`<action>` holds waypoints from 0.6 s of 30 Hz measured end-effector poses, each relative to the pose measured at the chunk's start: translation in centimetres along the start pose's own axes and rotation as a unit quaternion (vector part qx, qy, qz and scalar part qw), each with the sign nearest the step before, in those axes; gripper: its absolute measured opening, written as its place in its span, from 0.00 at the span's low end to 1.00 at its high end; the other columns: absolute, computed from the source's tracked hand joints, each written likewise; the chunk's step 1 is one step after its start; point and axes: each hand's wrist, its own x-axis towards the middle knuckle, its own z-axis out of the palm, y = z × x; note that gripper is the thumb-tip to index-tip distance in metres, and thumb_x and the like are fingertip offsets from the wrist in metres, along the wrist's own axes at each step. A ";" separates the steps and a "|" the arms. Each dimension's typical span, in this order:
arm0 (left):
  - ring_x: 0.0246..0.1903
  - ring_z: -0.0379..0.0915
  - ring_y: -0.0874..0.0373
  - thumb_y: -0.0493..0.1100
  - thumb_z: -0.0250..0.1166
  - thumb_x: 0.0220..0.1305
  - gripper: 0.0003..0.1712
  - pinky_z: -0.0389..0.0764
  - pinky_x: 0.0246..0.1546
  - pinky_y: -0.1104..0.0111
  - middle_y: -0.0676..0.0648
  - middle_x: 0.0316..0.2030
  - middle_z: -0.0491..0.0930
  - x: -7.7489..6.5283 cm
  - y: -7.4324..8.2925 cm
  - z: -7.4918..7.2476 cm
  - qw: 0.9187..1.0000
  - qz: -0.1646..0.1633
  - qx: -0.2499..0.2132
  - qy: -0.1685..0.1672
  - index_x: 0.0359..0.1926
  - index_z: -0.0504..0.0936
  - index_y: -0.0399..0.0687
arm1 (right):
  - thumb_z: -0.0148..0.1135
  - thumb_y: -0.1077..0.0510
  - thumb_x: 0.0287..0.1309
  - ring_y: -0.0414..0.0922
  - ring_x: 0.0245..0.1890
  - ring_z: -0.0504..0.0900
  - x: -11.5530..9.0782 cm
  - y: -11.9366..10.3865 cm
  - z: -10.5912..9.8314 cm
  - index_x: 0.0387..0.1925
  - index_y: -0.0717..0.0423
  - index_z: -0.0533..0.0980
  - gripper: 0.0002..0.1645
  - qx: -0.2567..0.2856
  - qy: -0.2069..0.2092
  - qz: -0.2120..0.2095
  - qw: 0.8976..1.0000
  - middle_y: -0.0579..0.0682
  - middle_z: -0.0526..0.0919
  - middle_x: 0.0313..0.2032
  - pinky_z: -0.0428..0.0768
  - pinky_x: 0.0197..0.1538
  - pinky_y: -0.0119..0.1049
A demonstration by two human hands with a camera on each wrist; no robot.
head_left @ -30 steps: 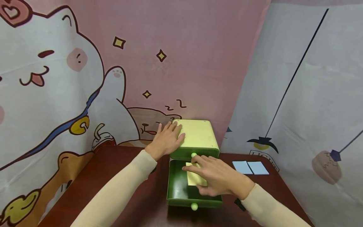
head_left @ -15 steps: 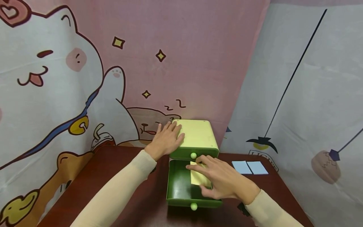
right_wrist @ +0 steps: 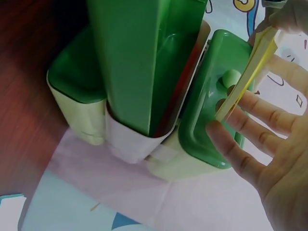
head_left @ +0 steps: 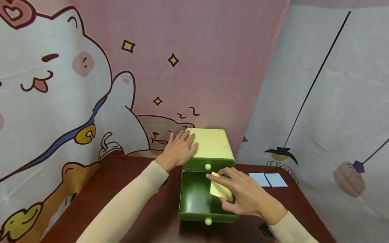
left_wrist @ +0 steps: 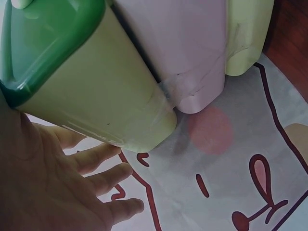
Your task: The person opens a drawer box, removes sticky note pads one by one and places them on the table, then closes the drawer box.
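My left hand [head_left: 177, 150] rests with straight fingers on the left part of the pale yellow top of a small drawer cabinet [head_left: 212, 143]. In the left wrist view its fingers lie along the top panel. My right hand [head_left: 247, 194] pinches a yellow sticky-note pad [head_left: 219, 187] by its edges, between thumb and fingers. The pad is tilted over the right side of the pulled-out green drawer [head_left: 194, 197]. Seen from the right wrist, the pad [right_wrist: 248, 74] is nearly edge-on, in front of the closed top drawer [right_wrist: 204, 110] and its round knob.
Two light blue square pads [head_left: 267, 179] lie side by side on the dark red-brown table [head_left: 130, 189], right of the cabinet. Below the top tier, the cabinet has a pink tier [left_wrist: 192, 48] and another yellow one [left_wrist: 245, 38]. A printed cloth [head_left: 218, 67] hangs close behind.
My right hand has drawn the yellow pad rightward, from over the drawer's middle to over its right side, tilting it more. The left hand and the drawer have stayed in place.
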 end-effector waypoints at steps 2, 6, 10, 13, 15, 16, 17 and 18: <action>0.96 0.46 0.36 0.69 0.36 0.94 0.43 0.44 0.95 0.31 0.42 0.96 0.53 0.0 0.0 0.0 1.000 0.000 0.001 -0.001 0.95 0.61 0.55 | 0.82 0.45 0.56 0.38 0.46 0.82 -0.4 0.1 0.0 0.86 0.34 0.76 0.54 0.000 0.010 0.006 1.000 0.43 0.86 0.60 0.82 0.43 0.33; 0.96 0.46 0.37 0.69 0.36 0.94 0.44 0.43 0.95 0.31 0.42 0.96 0.53 0.0 0.0 0.0 1.000 0.000 -0.001 -0.003 0.95 0.61 0.54 | 0.81 0.46 0.57 0.38 0.49 0.84 -1.1 0.4 -0.2 0.83 0.39 0.78 0.51 0.001 0.022 0.021 1.000 0.41 0.86 0.60 0.85 0.43 0.35; 0.96 0.47 0.36 0.69 0.36 0.94 0.43 0.44 0.95 0.31 0.41 0.96 0.53 -0.1 -0.1 0.0 1.000 0.001 -0.003 -0.001 0.95 0.61 0.54 | 0.82 0.46 0.58 0.40 0.55 0.87 -1.7 0.8 -0.2 0.75 0.43 0.82 0.43 -0.001 0.028 0.040 0.999 0.42 0.87 0.62 0.90 0.47 0.40; 0.96 0.47 0.36 0.69 0.36 0.94 0.44 0.45 0.95 0.31 0.41 0.96 0.54 -0.1 -0.1 0.0 1.000 0.002 -0.001 -0.001 0.95 0.61 0.54 | 0.82 0.45 0.58 0.42 0.58 0.87 -2.2 1.1 -0.2 0.72 0.43 0.83 0.39 -0.001 0.029 0.054 0.998 0.43 0.87 0.62 0.91 0.48 0.42; 0.96 0.47 0.36 0.69 0.36 0.94 0.44 0.45 0.95 0.31 0.41 0.96 0.54 -0.1 -0.1 0.0 1.000 0.002 0.000 -0.002 0.95 0.61 0.54 | 0.82 0.45 0.58 0.43 0.59 0.88 -2.5 1.2 -0.1 0.71 0.42 0.84 0.38 -0.003 0.028 0.064 0.998 0.43 0.88 0.63 0.91 0.49 0.42; 0.96 0.47 0.36 0.69 0.35 0.94 0.44 0.45 0.95 0.31 0.41 0.96 0.53 -0.1 -0.1 0.0 1.000 0.002 0.001 -0.002 0.95 0.60 0.54 | 0.82 0.45 0.58 0.43 0.59 0.88 -2.7 1.2 -0.1 0.71 0.42 0.84 0.38 -0.004 0.029 0.069 0.997 0.44 0.88 0.63 0.91 0.48 0.42; 0.96 0.47 0.36 0.69 0.35 0.94 0.44 0.44 0.95 0.31 0.41 0.96 0.53 -0.1 -0.1 0.0 1.000 0.002 0.001 -0.001 0.95 0.60 0.54 | 0.83 0.45 0.58 0.43 0.59 0.88 -2.9 1.3 -0.1 0.71 0.42 0.84 0.38 -0.005 0.029 0.073 0.997 0.44 0.88 0.63 0.91 0.47 0.42; 0.96 0.47 0.36 0.69 0.35 0.94 0.44 0.44 0.95 0.31 0.42 0.96 0.53 0.0 -0.1 0.0 1.000 0.002 0.001 -0.001 0.95 0.60 0.54 | 0.83 0.45 0.58 0.43 0.58 0.88 -3.1 1.4 -0.1 0.71 0.41 0.84 0.39 -0.007 0.030 0.077 0.997 0.44 0.88 0.63 0.90 0.46 0.41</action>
